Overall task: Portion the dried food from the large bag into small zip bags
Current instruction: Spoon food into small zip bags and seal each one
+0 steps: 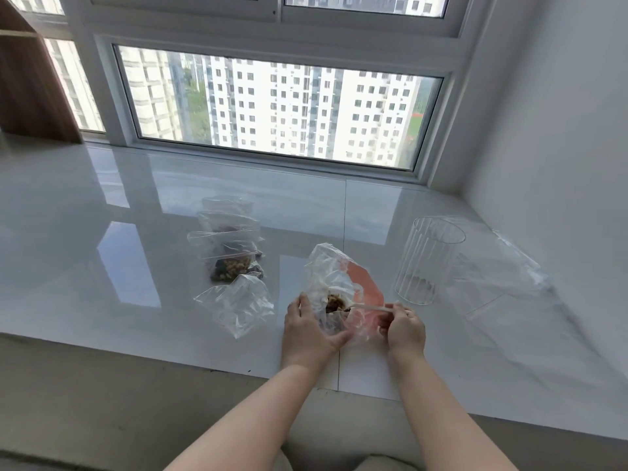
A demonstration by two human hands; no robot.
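Head view shows both forearms reaching forward from the near edge, and I judge the step in hand to be scooping: dried food is being lifted out of the large bag for transfer to a small zip bag. My left hand (307, 329) is curled around the near left side of the large bag (334, 283), thumb across its front, holding the crumpled plastic upright and its mouth open. My right hand (404, 326) pinches the handle end of a white plastic spoon (368, 305) between thumb and fingertips, knuckles up, wrist roughly level. The spoon's bowl reaches left into the bag and sits in the brown dried food (334, 304) gathered at the bottom. The bag rests on the glossy white sill (102, 266), near its front edge. Just to the left lies an empty small zip bag (238, 305), flat and slightly crumpled; I cannot tell whether its mouth is open. The next move, as I judge it, calls for lifting the loaded spoon level, clearing the large bag's rim, and carrying it left to that bag, which will need its mouth held open. Farther left and back, a row of filled zip bags (229, 246) recedes toward the window (278, 107). To the right stands a ribbed clear glass (430, 260), with more clear plastic sheeting (503, 277) beyond it.
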